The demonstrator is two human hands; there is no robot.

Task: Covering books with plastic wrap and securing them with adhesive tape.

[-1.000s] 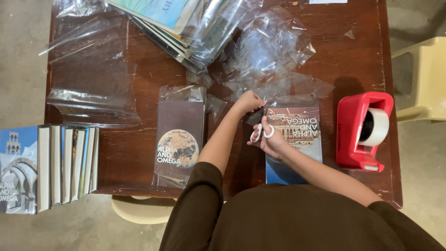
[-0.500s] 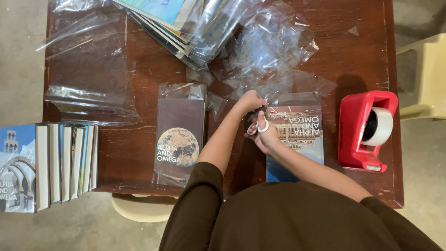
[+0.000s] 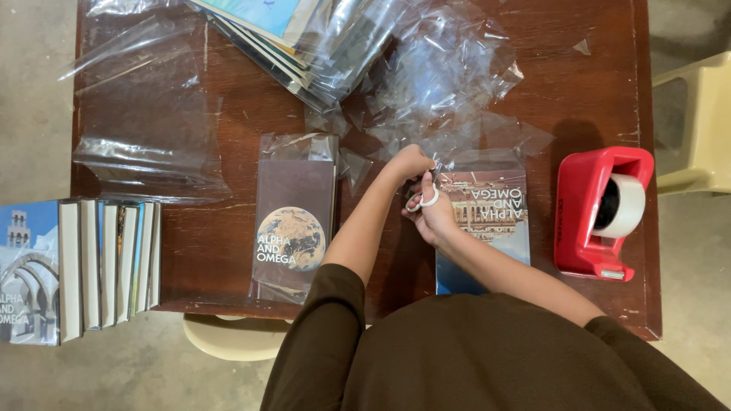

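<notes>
My right hand (image 3: 435, 217) is closed around white-handled scissors (image 3: 423, 196), their blades pointing up at the clear plastic (image 3: 487, 158) that sticks out past the top of a blue and tan book (image 3: 487, 221). My left hand (image 3: 407, 162) pinches that plastic just left of the blades. A brown book with a globe picture (image 3: 293, 221), wrapped in clear plastic, lies on the dark wooden table (image 3: 228, 114) to the left of my arms.
A red tape dispenser (image 3: 601, 213) with a white roll stands at the right. Crumpled plastic scraps (image 3: 449, 76) and a stack of wrapped books (image 3: 304, 38) lie at the back. Flat plastic sleeves (image 3: 145, 152) lie left. A row of books (image 3: 84, 266) stands at the far left. A pale chair (image 3: 697, 129) is at right.
Both hands have shifted slightly up toward the book's top edge, with the scissors brought to the plastic overhang. The books and dispenser have not moved.
</notes>
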